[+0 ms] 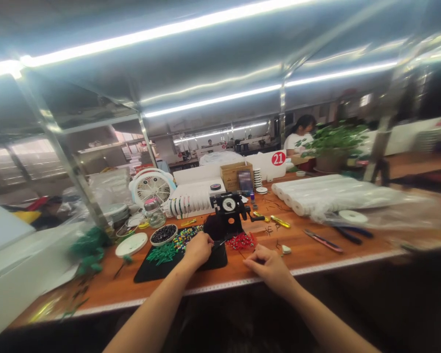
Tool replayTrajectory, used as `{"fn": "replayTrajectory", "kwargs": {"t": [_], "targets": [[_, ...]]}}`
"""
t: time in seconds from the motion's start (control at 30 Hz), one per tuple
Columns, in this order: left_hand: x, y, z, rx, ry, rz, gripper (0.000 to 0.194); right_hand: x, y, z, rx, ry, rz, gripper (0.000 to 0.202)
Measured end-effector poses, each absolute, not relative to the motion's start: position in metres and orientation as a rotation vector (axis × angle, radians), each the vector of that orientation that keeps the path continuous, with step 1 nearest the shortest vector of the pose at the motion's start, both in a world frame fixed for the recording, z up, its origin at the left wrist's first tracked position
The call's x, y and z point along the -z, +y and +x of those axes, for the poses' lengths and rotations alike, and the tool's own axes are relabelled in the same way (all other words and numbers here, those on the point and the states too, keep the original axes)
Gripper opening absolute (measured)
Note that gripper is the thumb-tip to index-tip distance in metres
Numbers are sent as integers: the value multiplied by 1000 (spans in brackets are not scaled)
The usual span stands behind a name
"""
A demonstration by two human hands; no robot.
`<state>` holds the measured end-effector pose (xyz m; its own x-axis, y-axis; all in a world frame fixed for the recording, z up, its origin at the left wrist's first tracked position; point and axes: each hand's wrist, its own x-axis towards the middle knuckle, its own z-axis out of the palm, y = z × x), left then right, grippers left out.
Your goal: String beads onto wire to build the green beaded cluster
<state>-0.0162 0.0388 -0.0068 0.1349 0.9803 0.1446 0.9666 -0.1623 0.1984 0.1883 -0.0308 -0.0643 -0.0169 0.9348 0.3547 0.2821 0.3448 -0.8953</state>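
Observation:
My left hand is closed over the right part of a black mat, by a pile of multicoloured beads. A thin dark pointed thing shows just right of its fingers; whether the hand grips it is unclear. My right hand hovers near the table's front edge, thumb and forefinger pinched together, and what they hold is too small to name. Red small pieces lie between the hands. Green slender pieces are heaped on the mat. Behind stands a black hand-cranked machine with a dial.
Left are a bowl of black beads, a white lid, a glass jar and a fan. Right lie a cutter knife, dark-handled pliers and wrapped white rolls. A person sits beyond a potted plant.

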Motion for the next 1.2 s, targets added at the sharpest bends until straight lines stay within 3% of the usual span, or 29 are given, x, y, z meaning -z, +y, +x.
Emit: {"fn": "replayTrajectory", "kwargs": {"t": [1.2], "targets": [[0, 3, -15, -174, 1724, 2596, 20, 65, -33, 186, -723, -1514, -1120, 20]]}}
